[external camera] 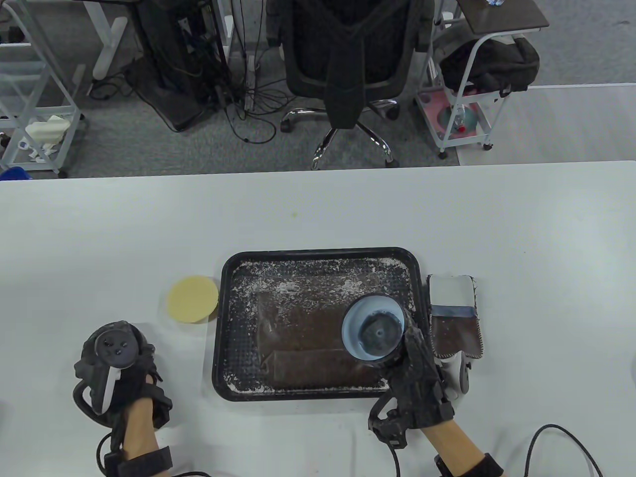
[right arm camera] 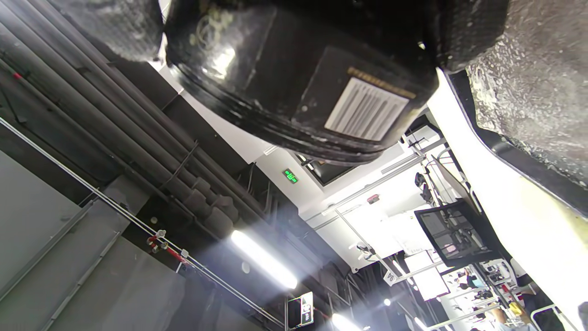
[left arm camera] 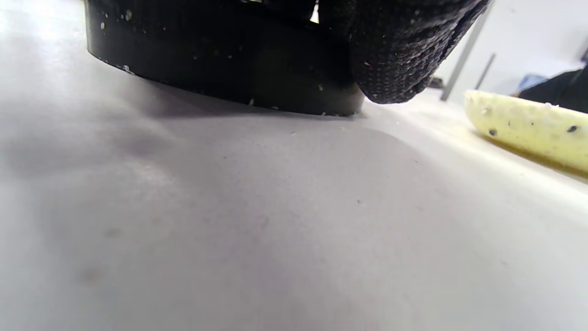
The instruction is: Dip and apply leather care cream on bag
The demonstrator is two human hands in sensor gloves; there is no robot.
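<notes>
White table (external camera: 348,213), grey carpet (external camera: 149,144), black office chair (external camera: 348,64) behind

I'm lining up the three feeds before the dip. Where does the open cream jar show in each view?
Table view: the cream jar sits right of centre, over the black tray, gripped by the right hand.
Left wrist view: not in it; the black disc there is not the jar.
Right wrist view: top centre, seen from its side, barcode label facing the camera.
Shared landmark: the yellow sponge, left of the tray, also at the left wrist view's right edge.
</notes>
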